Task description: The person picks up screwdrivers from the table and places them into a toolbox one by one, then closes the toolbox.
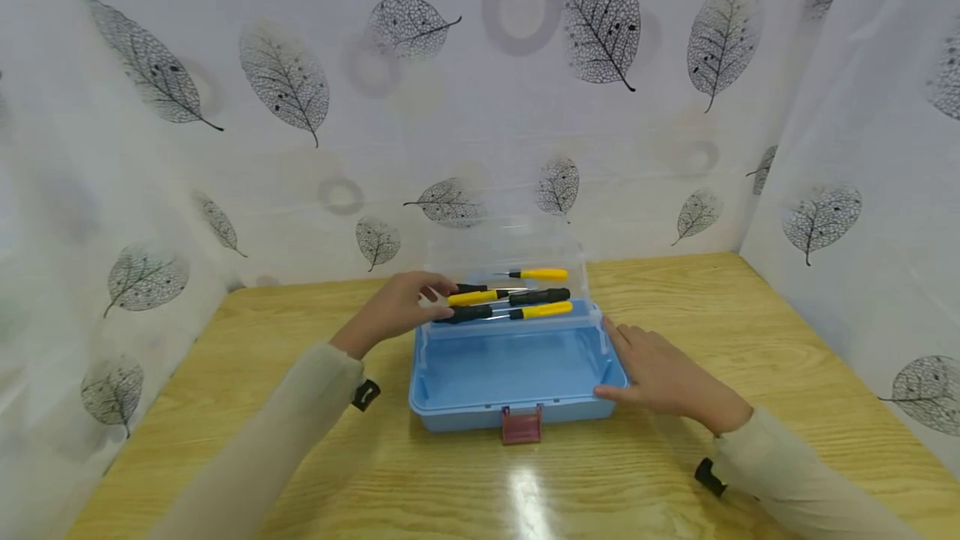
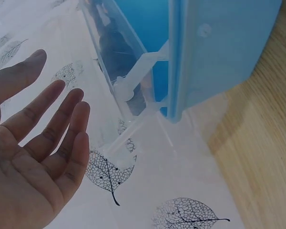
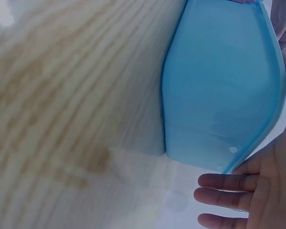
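A light blue plastic box (image 1: 517, 369) stands on the table, its clear lid (image 1: 506, 244) raised at the back. Several screwdrivers with yellow (image 1: 543, 311) and black (image 1: 540, 297) handles lie in a clear plastic section along the box's rear. My left hand (image 1: 405, 305) is at the left end of these handles, thumb and fingers apart; in the left wrist view its palm (image 2: 26, 176) shows with nothing in it. My right hand (image 1: 663, 373) rests against the box's right side, thumb at the front corner; its fingers (image 3: 226, 196) look straight in the right wrist view.
A pinkish latch (image 1: 521, 426) hangs down at the box's front. The wooden table (image 1: 300, 457) reaches out on both sides. White curtains (image 1: 480, 115) printed with dark leaves surround the table at the back and sides.
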### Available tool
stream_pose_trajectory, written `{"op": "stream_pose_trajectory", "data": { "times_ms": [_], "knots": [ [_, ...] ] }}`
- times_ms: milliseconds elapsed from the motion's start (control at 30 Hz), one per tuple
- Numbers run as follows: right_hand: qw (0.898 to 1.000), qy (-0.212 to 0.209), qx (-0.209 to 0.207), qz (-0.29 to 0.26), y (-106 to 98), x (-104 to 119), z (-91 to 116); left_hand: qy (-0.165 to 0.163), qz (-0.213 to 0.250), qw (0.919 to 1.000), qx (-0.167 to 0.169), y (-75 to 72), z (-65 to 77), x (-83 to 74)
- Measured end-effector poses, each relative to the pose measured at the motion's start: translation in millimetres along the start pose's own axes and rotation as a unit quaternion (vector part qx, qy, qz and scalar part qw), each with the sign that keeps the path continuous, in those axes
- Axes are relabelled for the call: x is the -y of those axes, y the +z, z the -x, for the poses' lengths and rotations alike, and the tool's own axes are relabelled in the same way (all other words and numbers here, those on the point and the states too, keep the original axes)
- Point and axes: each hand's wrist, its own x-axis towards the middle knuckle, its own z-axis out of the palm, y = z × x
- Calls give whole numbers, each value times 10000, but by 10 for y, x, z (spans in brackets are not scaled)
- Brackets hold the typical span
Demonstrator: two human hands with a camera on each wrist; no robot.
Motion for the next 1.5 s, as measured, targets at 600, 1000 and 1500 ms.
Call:
{"op": "stream_pose_trajectory", "data": {
  "times_ms": [600,1000,1500],
  "knots": [
    [9967,39,-635,-506,-388,-196,-242,-146,54,9932,-1154,-55,235,73],
    [9625,732,-1110,-2366,-408,-361,-603,-664,706,9780,-1850,18,208,266],
    [8903,1592,-299,-4256,-81,-594,-962,-2305,2413,9368,-1052,324,-32,626]
  ]
}}
